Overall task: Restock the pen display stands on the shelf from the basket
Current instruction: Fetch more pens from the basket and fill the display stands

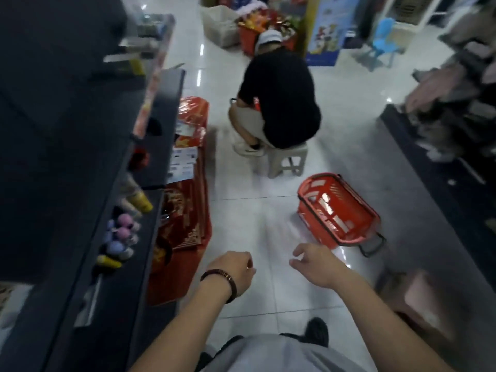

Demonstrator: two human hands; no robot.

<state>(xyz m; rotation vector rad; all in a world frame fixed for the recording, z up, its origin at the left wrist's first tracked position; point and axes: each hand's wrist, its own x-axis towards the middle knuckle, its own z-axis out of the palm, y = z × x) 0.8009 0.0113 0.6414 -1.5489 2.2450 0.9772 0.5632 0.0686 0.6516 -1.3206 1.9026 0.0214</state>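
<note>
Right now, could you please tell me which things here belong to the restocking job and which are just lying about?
Job: red basket, dark shelf, left hand, right hand.
Lying about: beige stool, blue chair, red paper stacks.

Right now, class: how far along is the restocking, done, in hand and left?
Done: nothing confirmable; the shelf stock is blurred. In hand: no pens visible; the right hand is empty, the left hand curled, palm hidden. Left: the red basket sits on the floor beyond the right hand, so picking and restocking likely remain.
</note>
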